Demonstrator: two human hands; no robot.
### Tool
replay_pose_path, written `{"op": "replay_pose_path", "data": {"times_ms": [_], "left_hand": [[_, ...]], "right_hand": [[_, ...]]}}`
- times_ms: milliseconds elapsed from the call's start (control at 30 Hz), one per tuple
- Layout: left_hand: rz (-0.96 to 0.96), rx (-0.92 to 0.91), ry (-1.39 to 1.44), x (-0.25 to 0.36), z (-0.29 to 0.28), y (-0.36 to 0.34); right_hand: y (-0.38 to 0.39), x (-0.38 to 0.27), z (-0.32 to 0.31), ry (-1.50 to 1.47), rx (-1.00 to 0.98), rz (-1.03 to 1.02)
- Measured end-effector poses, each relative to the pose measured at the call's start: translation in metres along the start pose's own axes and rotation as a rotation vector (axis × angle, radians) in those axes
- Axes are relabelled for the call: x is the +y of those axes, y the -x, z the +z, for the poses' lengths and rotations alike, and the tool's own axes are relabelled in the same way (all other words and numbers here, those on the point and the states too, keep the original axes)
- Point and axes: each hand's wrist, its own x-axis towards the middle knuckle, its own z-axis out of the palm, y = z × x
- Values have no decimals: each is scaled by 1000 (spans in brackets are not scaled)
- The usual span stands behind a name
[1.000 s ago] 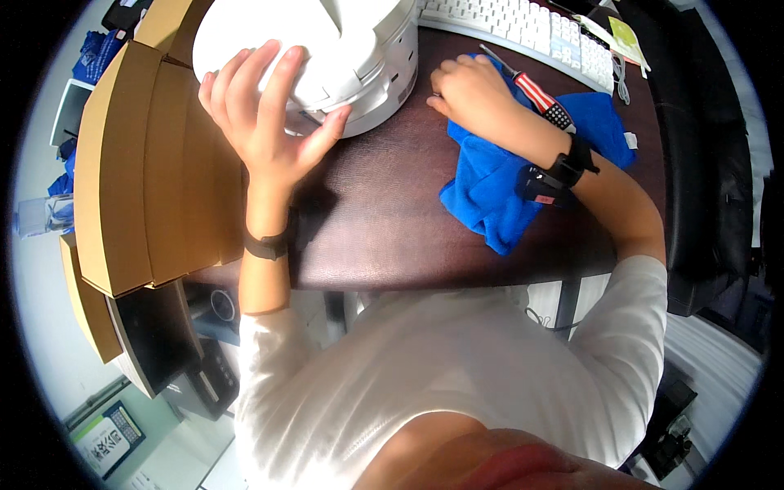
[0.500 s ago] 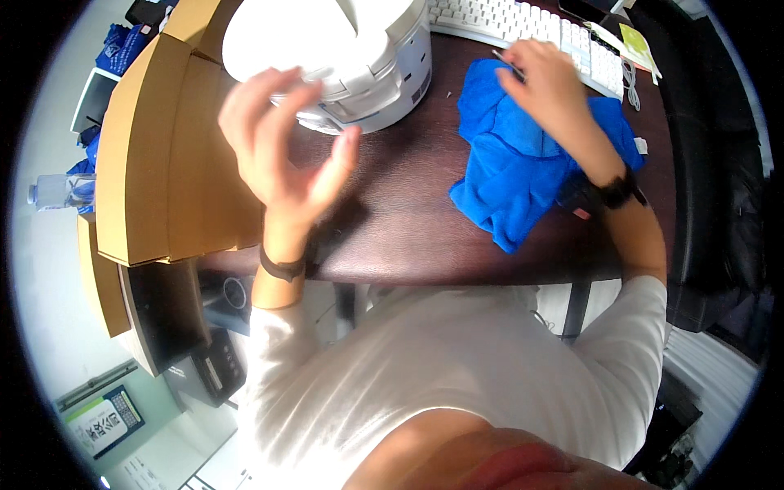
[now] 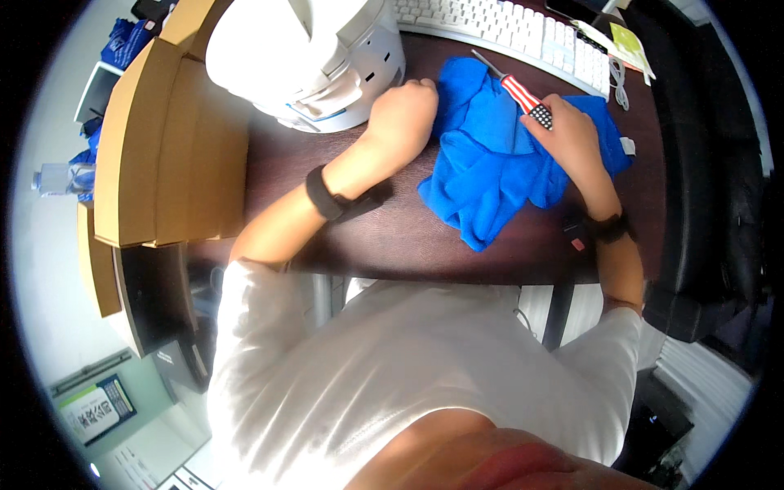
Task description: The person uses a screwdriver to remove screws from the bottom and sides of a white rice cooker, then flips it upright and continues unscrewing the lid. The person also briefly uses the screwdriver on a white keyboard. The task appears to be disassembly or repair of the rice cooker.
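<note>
My left hand point(image 3: 403, 118) is closed, knuckles up, low over the dark table between a rounded white appliance point(image 3: 343, 86) and a blue cloth point(image 3: 482, 155). Its fingertips are hidden, so whatever they may pinch cannot be seen. In my right hand point(image 3: 569, 135) is a screwdriver point(image 3: 524, 99) with a red-and-white striped handle and a black end with white dots. Thumb and fingers grip the dotted end, above the crumpled cloth. The thin metal shaft points away and to the left, toward the keyboard point(image 3: 506, 33).
A tall cardboard box point(image 3: 175, 155) stands at the left table edge. Beyond the keyboard's right end lie a coiled white cable point(image 3: 619, 86) and papers point(image 3: 627, 45). A small black-and-red item point(image 3: 577, 242) lies near my right wrist. A black chair point(image 3: 694, 204) is at the right.
My left hand has swung right from in front of the appliance, its spread fingers now closed. My right hand has drawn nearer with the screwdriver, whose handle now shows.
</note>
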Motion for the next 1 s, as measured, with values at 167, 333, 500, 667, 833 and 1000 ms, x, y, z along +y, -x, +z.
{"op": "replay_pose_path", "data": {"times_ms": [167,333,500,667,833,1000], "left_hand": [[33,-26,-135,-2,12,-10],[61,51,-89,-6,17,-7],[185,137,275,-15,0,1],[-166,-226,1159,-20,-25,22],[-271,-271,1757,-28,-4,42],[-235,-245,2028,-42,17,52]], "right_hand": [[4,7,-2,-452,78,147],[17,5,0,-750,115,76],[34,-6,6,-928,133,-40],[42,-13,4,-934,85,-136],[43,-13,8,-897,27,-193],[36,-4,3,-781,-91,-290]]}}
